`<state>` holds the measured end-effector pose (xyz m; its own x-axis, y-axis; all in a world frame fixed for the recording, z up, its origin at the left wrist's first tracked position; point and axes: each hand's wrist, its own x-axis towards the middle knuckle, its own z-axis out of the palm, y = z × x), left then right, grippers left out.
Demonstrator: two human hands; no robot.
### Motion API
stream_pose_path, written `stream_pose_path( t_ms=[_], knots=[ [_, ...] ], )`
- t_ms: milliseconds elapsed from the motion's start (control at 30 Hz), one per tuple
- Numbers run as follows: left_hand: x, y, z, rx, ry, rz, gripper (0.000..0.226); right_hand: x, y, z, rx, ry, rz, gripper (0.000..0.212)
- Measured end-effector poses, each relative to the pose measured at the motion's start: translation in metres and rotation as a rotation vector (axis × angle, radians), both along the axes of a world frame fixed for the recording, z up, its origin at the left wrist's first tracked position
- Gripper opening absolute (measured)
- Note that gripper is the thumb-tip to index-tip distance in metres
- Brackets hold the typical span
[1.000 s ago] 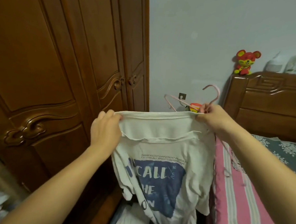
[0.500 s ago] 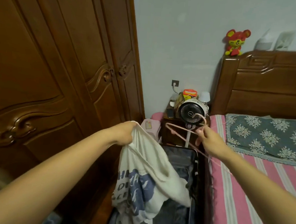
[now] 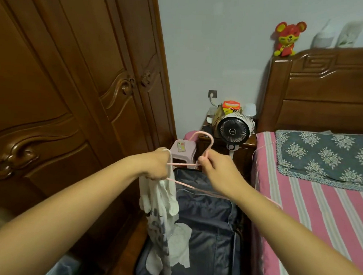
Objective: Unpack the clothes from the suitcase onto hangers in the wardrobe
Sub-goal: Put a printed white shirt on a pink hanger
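White T-shirt (image 3: pixel 162 205) with blue print, bunched and hanging limp from left hand (image 3: pixel 156 165), fabric clenched at the top; lower end drooping over the near-left part of the open dark suitcase (image 3: pixel 210 221) on the floor. Thin pink hanger (image 3: pixel 205 142), hook curving up and far, pinched at the neck by right hand (image 3: pixel 214 170); one shoulder arm of the hanger reaching left to the left hand, touching the shirt's gathered top, bottom bar running near-right under the right wrist. Both grips closed: left on shirt, right on hanger. Wardrobe (image 3: pixel 73 89) on the left, doors closed. Bed (image 3: pixel 311 207) with pink striped sheet on the right, grey floral pillow (image 3: pixel 331 157) far on it. Small fan (image 3: pixel 234 130) on the nightstand far centre, pink stool (image 3: pixel 183 150) just left of it, red plush toy (image 3: pixel 286 38) on the headboard.

Versus half a second ago: hands drawn closer together, hanger brought left up to the shirt, shirt more tightly bunched and hanging narrower, hook now raised above both hands
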<state>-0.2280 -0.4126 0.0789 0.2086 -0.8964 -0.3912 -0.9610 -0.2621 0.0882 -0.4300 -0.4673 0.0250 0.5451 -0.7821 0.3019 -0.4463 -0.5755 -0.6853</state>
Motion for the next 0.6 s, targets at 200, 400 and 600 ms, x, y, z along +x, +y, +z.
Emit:
stream_pose_path(
  t_ms=[200,400,600],
  knots=[
    [-0.024,0.019,0.027,-0.249,0.229,-0.192,0.043,0.016,-0.012,0.000,0.016,-0.251,-0.084,0.023],
    [-0.005,0.036,0.054,-0.792,0.412,-0.299,0.032,0.003,-0.026,0.007,0.208,-0.567,-0.083,0.025],
    [0.050,0.033,0.062,-0.746,-0.148,-0.234,0.046,-0.025,-0.028,0.024,0.284,-0.884,-0.139,0.029]
  ],
)
